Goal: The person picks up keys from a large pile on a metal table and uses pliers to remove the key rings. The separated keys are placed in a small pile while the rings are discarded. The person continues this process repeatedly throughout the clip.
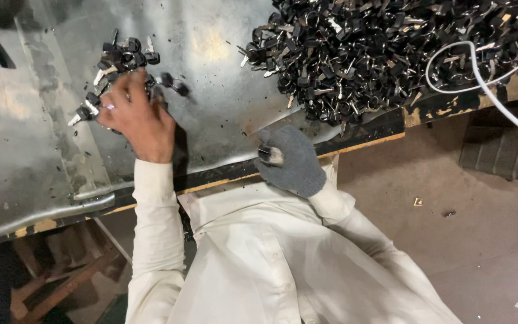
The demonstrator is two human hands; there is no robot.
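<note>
Nearest: right hand (290, 161), grey knit glove, curled shut around small black-headed key (269, 155) at worktop (223, 114) front edge. Further, to left: left hand (134, 117), bare, fingers spread down onto small cluster of keys (121, 66), cluster just beyond fingertips, blades pointing various ways. Farthest, upper right: large heap of keys (385, 48), nearer gloved hand; white cable (481, 78) across it.

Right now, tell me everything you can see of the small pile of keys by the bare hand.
The small pile is a loose cluster of keys with black plastic heads and silvery metal blades, some on rings. It lies on the dull, scratched metal sheet, apart from the big heap at the far right. The left hand, bare, rests on its near edge, fingers spread among the keys.
</note>
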